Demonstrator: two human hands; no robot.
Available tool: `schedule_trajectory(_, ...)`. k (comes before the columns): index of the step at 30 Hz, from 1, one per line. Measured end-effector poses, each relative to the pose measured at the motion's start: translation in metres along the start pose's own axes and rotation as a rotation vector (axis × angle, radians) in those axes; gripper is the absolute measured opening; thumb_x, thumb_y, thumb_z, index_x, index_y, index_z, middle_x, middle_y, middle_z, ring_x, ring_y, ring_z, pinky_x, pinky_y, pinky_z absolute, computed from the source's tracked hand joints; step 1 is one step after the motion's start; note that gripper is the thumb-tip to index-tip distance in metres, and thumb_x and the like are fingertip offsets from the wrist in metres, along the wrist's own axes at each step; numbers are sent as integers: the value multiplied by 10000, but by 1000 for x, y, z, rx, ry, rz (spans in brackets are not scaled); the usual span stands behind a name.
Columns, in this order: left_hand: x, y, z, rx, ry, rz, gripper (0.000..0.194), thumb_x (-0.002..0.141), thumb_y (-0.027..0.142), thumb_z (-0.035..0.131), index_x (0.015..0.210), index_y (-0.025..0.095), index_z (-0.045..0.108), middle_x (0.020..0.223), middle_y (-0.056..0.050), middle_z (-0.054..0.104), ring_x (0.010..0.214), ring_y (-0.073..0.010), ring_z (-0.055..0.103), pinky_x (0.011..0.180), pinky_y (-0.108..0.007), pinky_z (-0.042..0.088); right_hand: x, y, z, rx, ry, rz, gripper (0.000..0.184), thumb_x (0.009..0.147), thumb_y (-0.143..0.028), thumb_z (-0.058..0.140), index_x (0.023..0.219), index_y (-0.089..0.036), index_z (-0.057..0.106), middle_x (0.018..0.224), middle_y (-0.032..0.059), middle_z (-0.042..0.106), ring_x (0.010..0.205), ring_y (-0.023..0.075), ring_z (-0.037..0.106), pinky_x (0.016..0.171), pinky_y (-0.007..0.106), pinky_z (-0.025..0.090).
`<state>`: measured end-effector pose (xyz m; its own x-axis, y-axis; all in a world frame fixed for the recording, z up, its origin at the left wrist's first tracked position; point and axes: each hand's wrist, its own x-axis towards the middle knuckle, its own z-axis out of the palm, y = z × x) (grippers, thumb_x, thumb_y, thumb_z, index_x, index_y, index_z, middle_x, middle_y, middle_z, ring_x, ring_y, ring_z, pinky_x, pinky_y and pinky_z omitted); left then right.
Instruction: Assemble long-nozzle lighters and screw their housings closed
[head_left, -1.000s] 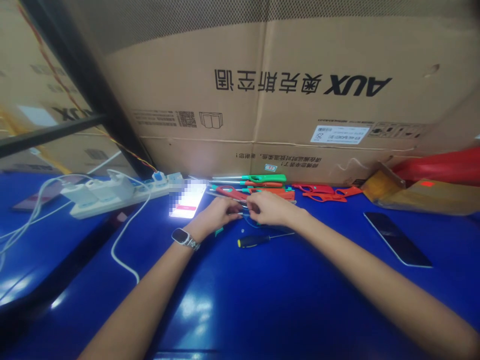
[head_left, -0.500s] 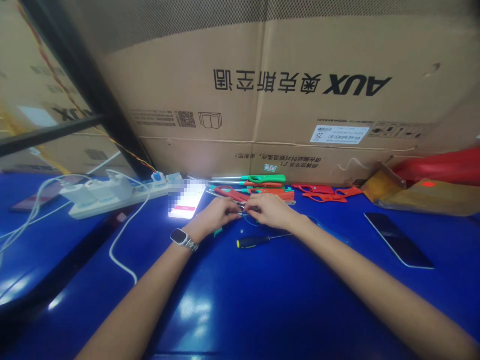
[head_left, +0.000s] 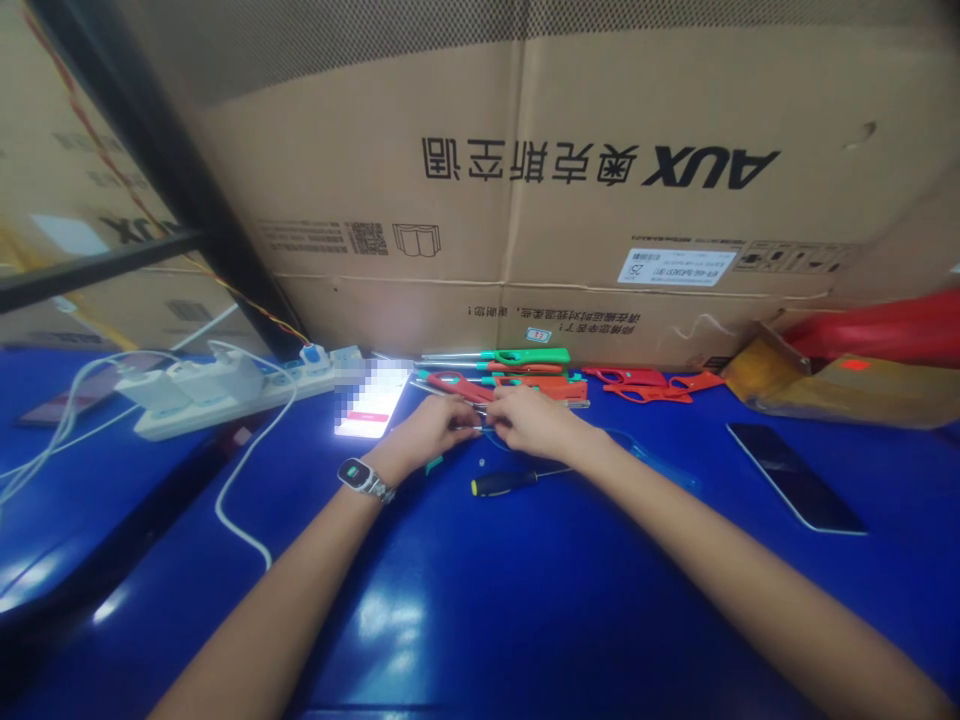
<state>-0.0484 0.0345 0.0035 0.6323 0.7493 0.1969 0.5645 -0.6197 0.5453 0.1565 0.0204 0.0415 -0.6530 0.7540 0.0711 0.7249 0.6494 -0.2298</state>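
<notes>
My left hand (head_left: 435, 430) has its fingers closed in a pinch on a small slender piece, too small to name. Close against it, my right hand (head_left: 532, 418) is curled with its fingertips pinched down, and what they hold is hidden. Just behind the hands lie several long-nosed gas lighters, among them a green lighter (head_left: 534, 356) and a red lighter (head_left: 459, 384). A screwdriver (head_left: 504, 484) with a black and yellow handle lies in front of my right hand. Between it and the hands is a tiny pale bit (head_left: 481, 463).
Red and orange handle shells (head_left: 649, 385) lie to the right, near an open carton (head_left: 855, 395). A dark phone (head_left: 795, 478) rests on the blue table (head_left: 480, 600). At left are a lit phone (head_left: 375, 400) and a power strip (head_left: 247, 400) with cables. A large cardboard box (head_left: 450, 90) stands behind.
My hands stay pinched together at the same spot, with only slight finger movement. The view has shifted a little, and the watch screen on my left wrist is now lit.
</notes>
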Motion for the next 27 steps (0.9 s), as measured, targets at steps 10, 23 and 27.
schedule_trajectory(10,0,-1,0,-22,0,1,98,862,242,659,887,164,711,862,-45,692,759,-170,622,730,-279,467,0,9,1,99,5,-34,239,835,-53,584,909,-176,776,927,69,670,886,173,594,797,271,430)
schedule_trajectory(23,-1,1,-1,-16,8,2,100,862,242,659,892,162,711,880,-51,693,765,-175,627,722,-279,468,0,10,-3,89,-21,-11,242,815,-83,584,920,-176,781,899,70,702,817,173,623,746,249,440)
schedule_trajectory(27,-1,0,-1,-5,5,20,78,864,215,664,894,163,713,896,-54,699,803,-183,637,747,-283,469,2,11,-3,91,-45,-4,230,816,-99,590,913,-182,781,895,75,713,819,179,638,737,249,449)
